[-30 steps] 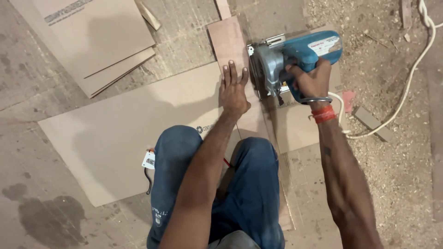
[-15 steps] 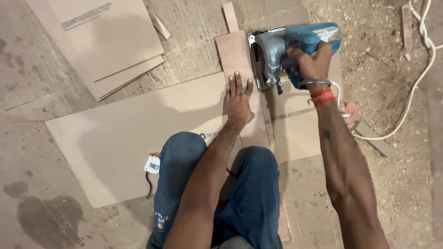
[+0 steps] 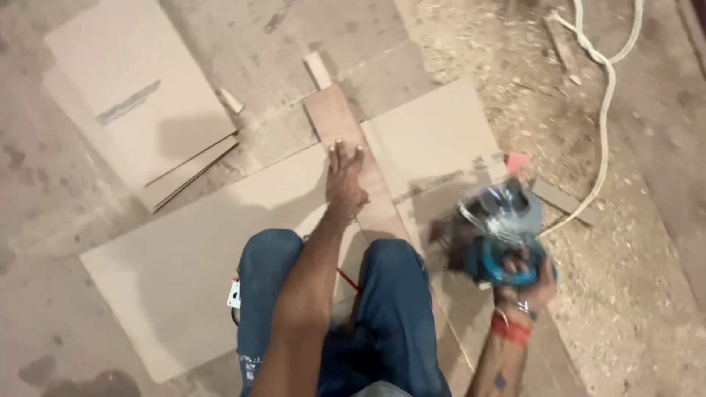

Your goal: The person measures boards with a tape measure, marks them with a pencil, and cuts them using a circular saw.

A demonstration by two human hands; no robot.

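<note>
The circular saw [image 3: 494, 237] was off the boards and low on the person's right, beside the right knee, blurred with motion so its blade guard showed only as a grey smear above the blue body. The right hand [image 3: 531, 278] was clenched round the saw's handle from below, a red band and a bracelet on that wrist. The saw hung over the right-hand board [image 3: 434, 136], a pale sheet lying flat on the floor.

The left hand [image 3: 344, 180] lay flat, fingers straight and spread a little, palm down, gripping nothing. It pressed where the narrow reddish strip [image 3: 340, 121] met the big pale board [image 3: 184, 272] on the left. The strip ran away from the person between the two pale boards, and a small offcut [image 3: 318, 70] lay just past its far end.

The person knelt or crouched in blue jeans [image 3: 401, 309], both knees on the boards, the left forearm reaching straight out between them.

Farther off to the left, a stack of boards [image 3: 140, 110] sat on the concrete floor [image 3: 44, 220], its edges fanned slightly apart. A small wood scrap [image 3: 231, 100] lay just beside it. On the right the ground was covered in sawdust [image 3: 647, 242], and a white cable [image 3: 604, 125] snaked down through it toward the saw.
</note>
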